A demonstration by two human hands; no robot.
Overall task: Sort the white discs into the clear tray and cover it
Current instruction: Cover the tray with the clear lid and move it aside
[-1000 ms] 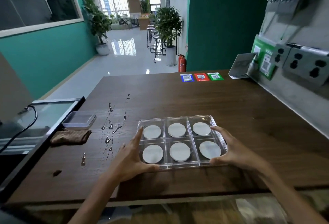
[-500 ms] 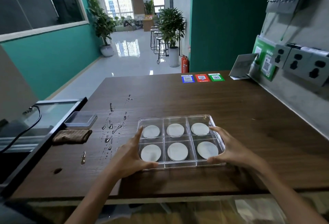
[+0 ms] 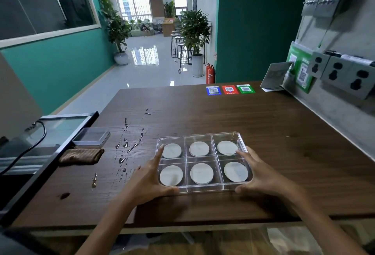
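While clear tray (image 3: 203, 189) sits flat on dark wooden worktop (image 3: 263, 133), we hold it from both sides: left hand (image 3: 151, 181) spread along left edge, forefinger up left wall, thumb at near corner; right hand (image 3: 261, 175) same on right edge. Each grip wide, clasping tray. Six white discs (image 3: 201, 173) inside, one per compartment, two rows of three. Whether cover is on, we cannot tell. Water drops (image 3: 125, 149), folded brown cloth (image 3: 82, 155), small clear box (image 3: 91, 136) lie to left.
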